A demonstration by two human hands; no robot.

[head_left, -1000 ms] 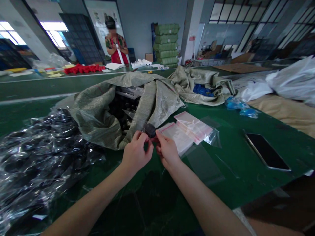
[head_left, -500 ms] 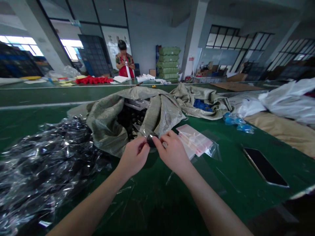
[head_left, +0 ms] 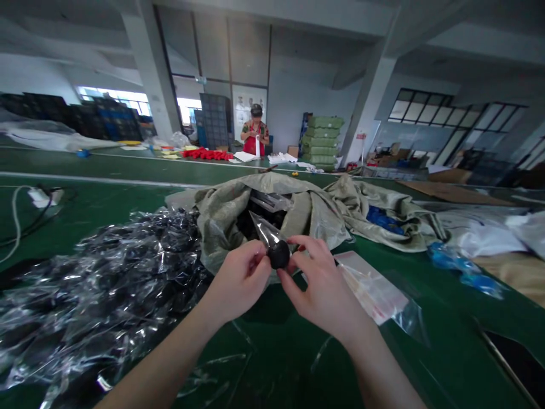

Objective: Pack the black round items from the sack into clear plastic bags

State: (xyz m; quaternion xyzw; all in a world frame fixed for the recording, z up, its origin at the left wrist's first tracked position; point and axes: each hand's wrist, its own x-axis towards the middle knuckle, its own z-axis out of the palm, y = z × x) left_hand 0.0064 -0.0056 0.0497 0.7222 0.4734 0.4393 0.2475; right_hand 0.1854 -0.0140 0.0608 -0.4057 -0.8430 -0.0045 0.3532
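A round black piece (head_left: 279, 255) sits at the near end of a clear plastic bag (head_left: 261, 228), whose pointed end sticks up and away. My left hand (head_left: 243, 277) is closed in a pinch on the bag at the left side of the piece. At the right side, my right hand (head_left: 317, 279) has its thumb and fingers apart, curved close around the piece; whether the fingertips touch it I cannot tell. Just beyond my hands lies an open woven sack (head_left: 221, 227), with dark contents in its mouth. To the left spreads a heap of bagged black pieces (head_left: 128, 278).
Flat clear bags (head_left: 370, 284) lie right of my hands, with a phone (head_left: 515, 360) at the right edge. A second sack (head_left: 409, 227) holds blue items. A cable with white plug (head_left: 42, 196) lies far left. A person (head_left: 255, 133) stands behind the far table.
My view has shifted, so the scene sits farther right and smaller. My right hand's fingers have spread from the black piece. The bag's pointed end now stands out plainly above it.
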